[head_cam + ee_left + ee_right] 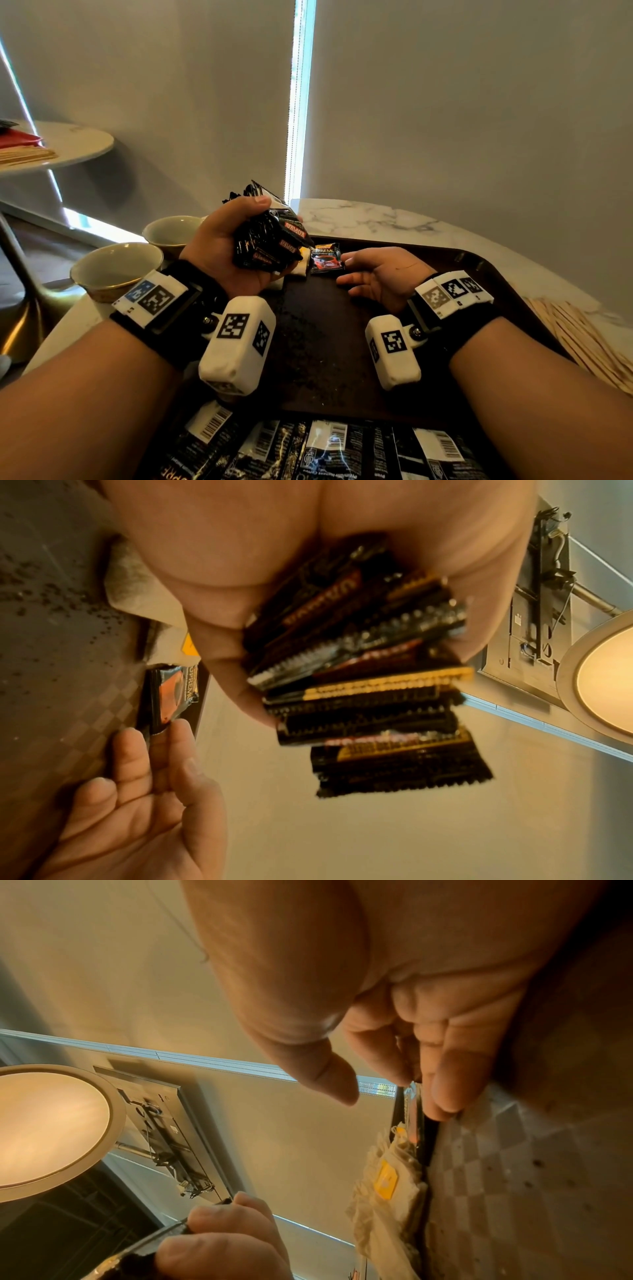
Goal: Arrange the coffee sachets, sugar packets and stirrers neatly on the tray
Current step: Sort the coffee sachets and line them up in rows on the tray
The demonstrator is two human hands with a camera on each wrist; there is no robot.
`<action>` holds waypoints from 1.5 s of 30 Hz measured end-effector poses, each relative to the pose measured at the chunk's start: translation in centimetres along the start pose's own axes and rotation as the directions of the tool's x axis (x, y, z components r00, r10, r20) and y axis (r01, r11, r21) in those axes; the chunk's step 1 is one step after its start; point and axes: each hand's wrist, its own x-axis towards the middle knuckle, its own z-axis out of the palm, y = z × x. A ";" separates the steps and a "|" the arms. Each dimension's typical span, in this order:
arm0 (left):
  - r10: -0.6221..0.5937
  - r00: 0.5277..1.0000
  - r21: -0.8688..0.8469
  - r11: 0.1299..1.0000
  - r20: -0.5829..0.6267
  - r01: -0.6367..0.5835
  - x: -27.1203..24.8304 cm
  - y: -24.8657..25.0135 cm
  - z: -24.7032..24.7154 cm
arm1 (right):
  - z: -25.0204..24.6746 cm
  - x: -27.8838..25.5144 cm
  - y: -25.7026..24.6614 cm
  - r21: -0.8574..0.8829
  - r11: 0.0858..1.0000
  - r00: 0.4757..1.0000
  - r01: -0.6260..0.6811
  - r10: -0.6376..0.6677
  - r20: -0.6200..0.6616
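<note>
My left hand [233,246] is raised above the tray's far left corner and grips a fanned bunch of black coffee sachets [270,240], which the left wrist view shows edge-on [359,691]. A single dark sachet with a red picture [325,257] lies on the dark brown tray [325,342]. My right hand [370,274] lies open just right of it, fingertips [171,737] touching its edge, thumb apart. Pale paper packets with a yellow label [387,1191] lie under my left hand. Wooden stirrers [575,339] lie off the tray to the right.
A row of long black sachets [325,448] lies along the tray's near edge. Two pale cups [116,267] [171,229] stand left of the tray on the marble table [376,216]. Dark crumbs dot the tray's middle. A round side table [68,144] stands far left.
</note>
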 end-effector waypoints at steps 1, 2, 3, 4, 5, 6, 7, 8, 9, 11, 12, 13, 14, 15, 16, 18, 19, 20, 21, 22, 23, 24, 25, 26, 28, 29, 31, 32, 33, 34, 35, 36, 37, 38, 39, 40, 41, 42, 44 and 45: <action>0.002 1.000 0.000 1.000 -0.005 -0.002 0.0 0.0 0.0 | 0.0 0.0 0.0 -0.002 1.000 1.000 0.004 -0.004 0.004; 0.004 1.000 0.001 1.000 -0.007 -0.004 0.0 0.0 0.0 | 0.0 0.0 0.0 -0.002 1.000 1.000 0.007 -0.007 0.007; 0.003 1.000 0.001 1.000 -0.006 -0.003 0.0 0.0 0.0 | 0.0 0.0 0.0 -0.002 1.000 1.000 0.009 -0.009 0.009; 0.000 1.000 0.002 1.000 -0.005 0.000 0.0 0.0 -0.1 | 0.0 0.0 0.0 -0.002 1.000 1.000 0.012 -0.012 0.011; -0.005 1.000 0.002 1.000 -0.004 0.005 -0.1 0.0 0.0 | -0.1 0.0 0.0 -0.003 1.000 1.000 0.014 -0.014 0.014; -0.006 1.000 0.001 1.000 -0.006 0.006 -0.1 0.0 0.1 | -0.1 -0.1 0.0 -0.002 1.000 1.000 0.014 -0.014 0.016; -0.008 1.000 0.001 1.000 -0.009 0.008 -0.1 -0.1 0.2 | -0.1 -0.1 0.0 -0.001 1.000 1.000 0.014 -0.014 0.017; -0.007 1.000 0.002 1.000 -0.010 0.007 -0.1 -0.2 0.2 | -0.1 -0.1 0.0 0.001 1.000 1.000 0.014 -0.014 0.018; -0.006 1.000 -0.001 1.000 -0.015 0.006 -0.1 -0.2 0.2 | -0.1 -0.2 0.0 0.003 1.000 1.000 0.014 -0.014 0.016; -0.007 1.000 -0.015 1.000 -0.023 0.006 -0.1 -0.3 0.2 | 0.0 -0.2 -0.1 0.004 1.000 1.000 0.016 -0.016 0.011; -0.014 1.000 -0.010 1.000 -0.024 0.014 -0.2 -0.4 0.4 | -0.1 -0.3 -0.2 0.006 1.000 1.000 0.017 -0.018 0.010; -0.020 1.000 -0.005 1.000 -0.019 0.020 -0.2 -0.4 0.6 | -0.1 -0.3 -0.2 0.007 1.000 1.000 0.019 -0.019 0.011; -0.016 1.000 0.000 1.000 -0.025 0.016 -0.2 -0.5 0.7 | -0.1 -0.3 -0.2 0.008 1.000 1.000 0.020 -0.020 0.011; -0.014 0.999 0.007 1.000 -0.032 0.014 -0.4 -0.6 1.0 | -0.1 -0.4 -0.2 0.010 1.000 1.000 0.018 -0.018 0.011; -0.010 0.999 0.012 1.000 -0.044 0.011 -0.4 -0.7 1.2 | -0.1 -0.4 -0.2 0.013 1.000 1.000 0.016 -0.016 0.010; -0.022 0.998 0.015 1.000 -0.052 0.023 -0.6 -0.8 1.5 | 0.0 -0.4 -0.2 0.013 1.000 1.000 0.010 -0.010 0.009; -0.028 0.998 0.016 0.999 -0.057 0.028 -0.6 -0.8 1.7 | 0.0 -0.4 -0.2 0.011 1.000 1.000 0.007 -0.007 0.010; -0.030 0.998 0.018 0.999 -0.060 0.031 -0.7 -0.7 1.8 | 0.0 -0.4 -0.3 0.010 1.000 1.000 0.006 -0.006 0.014; -0.031 0.998 0.015 0.999 -0.059 0.032 -0.7 -0.7 1.8 | 0.0 -0.4 -0.3 0.008 1.000 1.000 0.004 -0.004 0.015; -0.031 0.998 0.017 0.999 -0.058 0.032 -0.6 -0.7 1.8 | 0.0 -0.4 -0.3 0.006 1.000 1.000 0.002 -0.002 0.015; -0.029 0.998 0.014 0.999 -0.056 0.030 -0.7 -0.7 1.8 | 0.0 -0.4 -0.4 0.001 1.000 1.000 0.001 -0.001 0.019; -0.026 0.998 0.011 1.000 -0.053 0.027 -0.7 -0.8 1.8 | -0.1 -0.4 -0.4 -0.001 1.000 1.000 0.000 0.000 0.022; -0.026 0.998 0.009 1.000 -0.052 0.026 -0.6 -0.8 1.8 | -0.1 -0.4 -0.4 0.003 1.000 1.000 0.002 -0.002 0.020; -0.025 0.998 0.008 1.000 -0.057 0.026 -0.6 -0.8 1.7 | -0.2 -0.4 -0.4 0.008 1.000 1.000 0.015 -0.015 0.015; -0.024 0.998 0.000 1.000 -0.064 0.024 -0.5 -0.8 1.6 | -0.4 -0.4 -0.5 -0.010 0.995 0.995 0.095 -0.095 -0.003; -0.023 0.998 0.000 1.000 -0.065 0.023 -0.5 -0.8 1.5 | -0.5 -0.4 -0.6 -0.037 0.986 0.987 0.161 -0.161 -0.002; -0.020 0.998 0.005 1.000 -0.063 0.020 -0.5 -0.8 1.6 | -0.7 -0.7 -1.2 -0.096 0.942 0.947 0.321 -0.318 0.045; -0.023 0.998 0.005 1.000 -0.059 0.023 -0.5 -0.7 1.7 | -0.6 -1.1 -1.6 -0.111 0.911 0.917 0.398 -0.390 0.086; -0.029 0.998 0.004 1.000 -0.052 0.030 -0.6 -0.7 1.7 | -0.3 -1.7 -2.1 -0.123 0.877 0.884 0.464 -0.449 0.133; -0.037 0.998 0.007 0.999 -0.046 0.037 -0.6 -0.7 1.9 | 0.0 -2.2 -2.5 -0.132 0.845 0.851 0.518 -0.494 0.178; -0.041 0.998 0.006 0.999 -0.040 0.041 -0.7 -0.7 2.0 | 0.3 -2.7 -2.8 -0.136 0.819 0.823 0.558 -0.525 0.216; -0.040 0.999 0.002 0.999 -0.036 0.040 -0.7 -0.7 2.1 | 0.6 -3.2 -3.1 -0.131 0.801 0.801 0.584 -0.543 0.250; -0.041 0.999 -0.010 0.999 -0.033 0.040 -0.8 -0.8 2.3 | 1.0 -3.7 -3.2 -0.121 0.792 0.786 0.598 -0.549 0.285; -0.045 0.999 -0.028 0.999 -0.029 0.044 -0.8 -0.8 2.5 | 1.2 -3.9 -3.3 -0.110 0.790 0.773 0.604 -0.546 0.322; -0.052 0.998 -0.051 0.997 -0.019 0.051 -0.9 -0.9 2.7 | 1.5 -4.2 -3.2 -0.102 0.790 0.764 0.605 -0.539 0.355; -0.056 0.998 -0.072 0.996 -0.010 0.055 -1.0 -0.9 2.8 | 1.7 -4.2 -3.1 -0.102 0.792 0.760 0.603 -0.531 0.374; -0.058 0.998 -0.088 0.994 0.001 0.058 -1.0 -0.9 3.0 | 1.8 -4.2 -3.1 -0.105 0.793 0.761 0.600 -0.525 0.382; -0.063 0.998 -0.103 0.993 0.006 0.063 -1.1 -0.9 3.2 | 1.8 -4.1 -3.0 -0.109 0.797 0.766 0.593 -0.518 0.379; -0.074 0.997 -0.113 0.991 0.009 0.074 -1.3 -0.7 3.3 | 1.7 -4.0 -2.9 -0.118 0.801 0.774 0.587 -0.513 0.371; -0.083 0.996 -0.106 0.991 0.008 0.084 -1.3 -0.6 3.3 | 1.6 -4.1 -2.9 -0.117 0.796 0.770 0.594 -0.521 0.368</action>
